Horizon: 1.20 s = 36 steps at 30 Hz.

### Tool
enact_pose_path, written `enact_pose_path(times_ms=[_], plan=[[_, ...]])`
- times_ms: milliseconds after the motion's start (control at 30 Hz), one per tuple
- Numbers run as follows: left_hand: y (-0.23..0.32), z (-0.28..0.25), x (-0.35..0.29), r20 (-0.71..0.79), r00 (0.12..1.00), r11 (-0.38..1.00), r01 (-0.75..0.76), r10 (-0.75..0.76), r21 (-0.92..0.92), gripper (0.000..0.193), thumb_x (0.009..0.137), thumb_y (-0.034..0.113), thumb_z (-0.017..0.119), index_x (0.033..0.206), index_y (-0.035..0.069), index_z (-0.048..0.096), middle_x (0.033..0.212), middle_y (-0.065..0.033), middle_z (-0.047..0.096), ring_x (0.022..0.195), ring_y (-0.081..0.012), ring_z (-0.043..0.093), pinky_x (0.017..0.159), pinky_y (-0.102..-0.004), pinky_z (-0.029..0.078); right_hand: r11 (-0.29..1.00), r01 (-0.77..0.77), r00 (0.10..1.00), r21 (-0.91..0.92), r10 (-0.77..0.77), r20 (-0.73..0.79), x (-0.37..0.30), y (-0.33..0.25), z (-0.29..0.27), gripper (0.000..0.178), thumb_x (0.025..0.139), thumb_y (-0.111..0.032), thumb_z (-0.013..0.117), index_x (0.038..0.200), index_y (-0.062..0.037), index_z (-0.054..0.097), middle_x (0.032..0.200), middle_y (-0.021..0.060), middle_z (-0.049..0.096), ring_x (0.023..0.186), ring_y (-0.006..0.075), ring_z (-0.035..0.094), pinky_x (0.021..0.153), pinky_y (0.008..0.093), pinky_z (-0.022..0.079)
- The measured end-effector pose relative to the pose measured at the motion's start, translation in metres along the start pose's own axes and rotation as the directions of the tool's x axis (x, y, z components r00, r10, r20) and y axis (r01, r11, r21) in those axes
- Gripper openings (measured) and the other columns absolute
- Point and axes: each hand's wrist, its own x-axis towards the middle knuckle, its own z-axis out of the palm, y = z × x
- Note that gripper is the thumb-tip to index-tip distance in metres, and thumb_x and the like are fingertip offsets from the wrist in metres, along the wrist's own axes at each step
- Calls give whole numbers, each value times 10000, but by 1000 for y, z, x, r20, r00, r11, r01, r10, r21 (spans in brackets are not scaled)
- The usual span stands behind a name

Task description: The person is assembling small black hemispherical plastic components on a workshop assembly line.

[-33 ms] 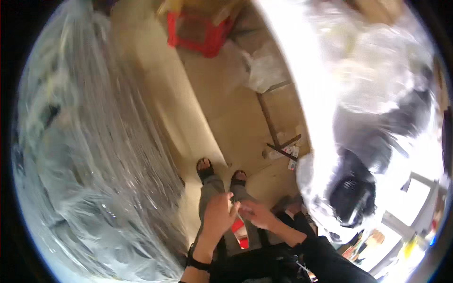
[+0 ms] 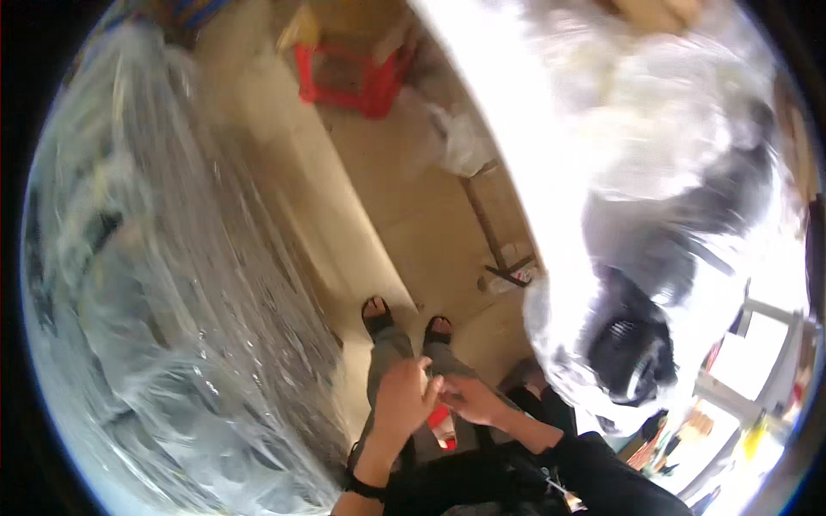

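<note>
- Count two hands: one left hand point(image 2: 402, 400) and one right hand point(image 2: 469, 401), brought close together above the legs point(image 2: 387, 357), with fingertips touching or nearly so.
- Left hand with thumb lifted toward the right; right hand with fingers loosely bent, pointing left. Only a narrow space between the two; cannot tell whether gripping anything small.
- Just below the hands, in the gap between the legs: one red-and-white thing point(image 2: 443, 425), touched by neither hand as far as visible. Long axis running roughly along the legs, upper end toward the feet, slightly slanted; cannot tell what holds it up.
- One black wristband point(image 2: 368, 488) on the left wrist; one dark sleeve point(image 2: 594, 464) on the right arm.
- Two sandals point(image 2: 376, 323), both black, side by side on the tan floor point(image 2: 404, 198), toes pointing away from the body.
- Along the floor's left side, one pale strip point(image 2: 348, 198), ending near the sandals.
- At the floor's far end, one red frame point(image 2: 344, 96); nearer, by the bench's left edge, one white bag point(image 2: 467, 148) and one dark stand point(image 2: 488, 230).
- To the right, one white bench point(image 2: 495, 95), piled with plastic-wrapped goods; near its closer end, one black bundle point(image 2: 632, 357).
- To the left, one large heap point(image 2: 198, 301) under clear plastic.
</note>
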Motion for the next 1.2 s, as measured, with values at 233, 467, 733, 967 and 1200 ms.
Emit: enact_pose_path(times_ms=[233,467,733,967,1200], plan=[[180,-9,-75,112,814,793,-581,570,183,337,837,203,608,1118,25,555,1102,-137,589,1048,-317,548,903,-423,431,956,240,971,171,-233,-55,-162,-54,-42,374,870,-286,603,1171,-67,561,1057,190,617,991,369,590,827,421,459],[295,87,-60,278,573,390,-770,771,505,429,841,187,596,1206,0,468,1149,-154,568,1104,-299,517,1034,-446,317,864,496,817,91,-428,-386,-271,-8,-52,476,868,-331,605,1237,-44,518,1114,198,605,1022,335,594,917,369,458],[298,129,-17,247,644,446,-711,724,544,374,858,270,597,1087,16,443,795,-193,652,807,-355,610,943,-461,315,862,502,659,-69,-433,-615,-361,41,-55,721,802,-203,651,1415,-72,294,1286,204,477,1138,338,509,967,367,404],[342,69,-80,40,748,744,-650,662,-155,245,897,174,525,1068,1,491,827,-35,525,802,-122,474,771,-260,380,901,287,512,326,143,-847,-429,50,-50,451,815,-250,674,1192,-25,569,1122,194,608,1064,319,579,898,374,463],[372,78,-120,147,564,522,-592,812,-614,577,890,443,494,1154,-60,393,955,-144,568,911,-183,539,800,-295,416,208,910,391,360,-133,-911,-423,-35,-93,853,798,-277,721,1427,-10,210,1412,208,340,1300,284,368,1059,375,313]])
